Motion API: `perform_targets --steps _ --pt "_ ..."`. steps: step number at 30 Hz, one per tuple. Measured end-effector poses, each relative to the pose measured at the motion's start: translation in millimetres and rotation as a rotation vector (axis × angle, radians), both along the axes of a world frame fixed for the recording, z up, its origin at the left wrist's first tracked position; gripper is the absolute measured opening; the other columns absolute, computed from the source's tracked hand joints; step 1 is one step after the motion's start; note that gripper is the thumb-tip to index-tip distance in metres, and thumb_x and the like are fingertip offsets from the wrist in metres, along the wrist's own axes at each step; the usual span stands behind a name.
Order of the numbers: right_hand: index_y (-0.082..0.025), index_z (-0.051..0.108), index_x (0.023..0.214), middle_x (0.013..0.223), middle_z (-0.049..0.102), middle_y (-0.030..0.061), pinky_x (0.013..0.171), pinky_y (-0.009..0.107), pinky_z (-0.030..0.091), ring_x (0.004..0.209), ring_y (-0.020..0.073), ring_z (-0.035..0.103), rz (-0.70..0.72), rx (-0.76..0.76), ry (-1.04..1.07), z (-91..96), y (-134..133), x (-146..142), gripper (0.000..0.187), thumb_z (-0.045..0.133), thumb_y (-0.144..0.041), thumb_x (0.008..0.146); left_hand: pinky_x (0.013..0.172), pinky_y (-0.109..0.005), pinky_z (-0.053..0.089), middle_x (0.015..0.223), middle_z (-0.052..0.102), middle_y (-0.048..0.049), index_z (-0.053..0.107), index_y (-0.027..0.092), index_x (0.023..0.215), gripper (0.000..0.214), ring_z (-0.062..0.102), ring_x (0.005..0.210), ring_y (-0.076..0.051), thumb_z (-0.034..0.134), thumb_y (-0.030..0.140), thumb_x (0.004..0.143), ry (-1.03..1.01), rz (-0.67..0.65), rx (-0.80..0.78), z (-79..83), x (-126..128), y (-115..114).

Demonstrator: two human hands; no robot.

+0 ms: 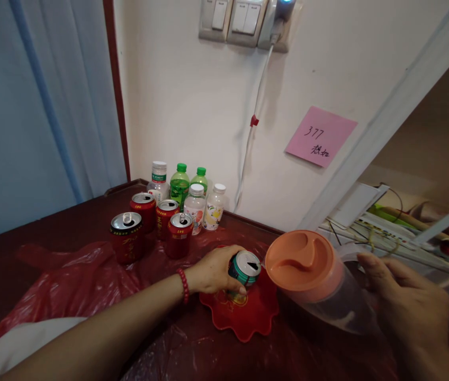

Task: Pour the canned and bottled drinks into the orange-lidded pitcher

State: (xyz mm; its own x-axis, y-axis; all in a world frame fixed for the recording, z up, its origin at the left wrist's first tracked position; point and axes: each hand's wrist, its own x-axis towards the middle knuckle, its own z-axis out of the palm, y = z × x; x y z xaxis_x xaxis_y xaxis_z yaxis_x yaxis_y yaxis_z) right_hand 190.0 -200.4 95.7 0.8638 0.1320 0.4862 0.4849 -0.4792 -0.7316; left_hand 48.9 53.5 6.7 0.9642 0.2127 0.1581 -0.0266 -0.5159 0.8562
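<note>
My left hand (218,271), with a red bead bracelet (183,286) at the wrist, is wrapped round a green drink can (247,267) whose top is opened. The can is over a red scalloped mat (244,323). On the right, my right hand (411,301) grips the handle of a clear plastic pitcher (339,301) with an orange lid (302,259). The pitcher is tilted to the left, its spout at the can's opening. Some clear liquid shows low in the pitcher. Whether liquid is flowing is too small to tell.
Several red cans, one a larger can (127,241), stand behind on the left. Behind them are green bottles (179,185) and white-capped bottles (214,207). A red plastic bag (69,286) lies on the dark table. A white cable (251,132) hangs down the wall; a shelf frame (371,116) rises at right.
</note>
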Motion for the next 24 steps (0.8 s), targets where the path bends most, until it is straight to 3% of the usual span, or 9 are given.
perform_targets --steps 4,24 --pt "-0.023 0.067 0.073 0.063 0.057 -0.002 0.06 0.031 0.034 0.066 0.0194 0.047 0.012 0.062 0.069 -1.1 -0.5 2.3 0.042 0.067 -0.064 0.074 0.096 -0.043 0.051 0.119 0.073 -0.0079 0.066 0.02 0.122 0.075 0.067 0.107 -0.03 0.096 0.021 0.053 0.014 0.007 0.006 1.2 -0.2 -0.4" --pt "-0.022 0.065 0.069 0.06 0.055 -0.0028 0.06 0.029 0.033 0.067 0.0188 0.047 0.024 0.074 0.047 -0.3 -0.9 2.1 0.042 0.067 -0.064 0.073 0.092 -0.039 0.052 0.116 0.073 -0.0058 0.068 0.021 0.116 0.071 0.065 0.106 -0.029 0.097 0.021 0.052 0.009 0.021 -0.004 -6.4 2.7 0.7"
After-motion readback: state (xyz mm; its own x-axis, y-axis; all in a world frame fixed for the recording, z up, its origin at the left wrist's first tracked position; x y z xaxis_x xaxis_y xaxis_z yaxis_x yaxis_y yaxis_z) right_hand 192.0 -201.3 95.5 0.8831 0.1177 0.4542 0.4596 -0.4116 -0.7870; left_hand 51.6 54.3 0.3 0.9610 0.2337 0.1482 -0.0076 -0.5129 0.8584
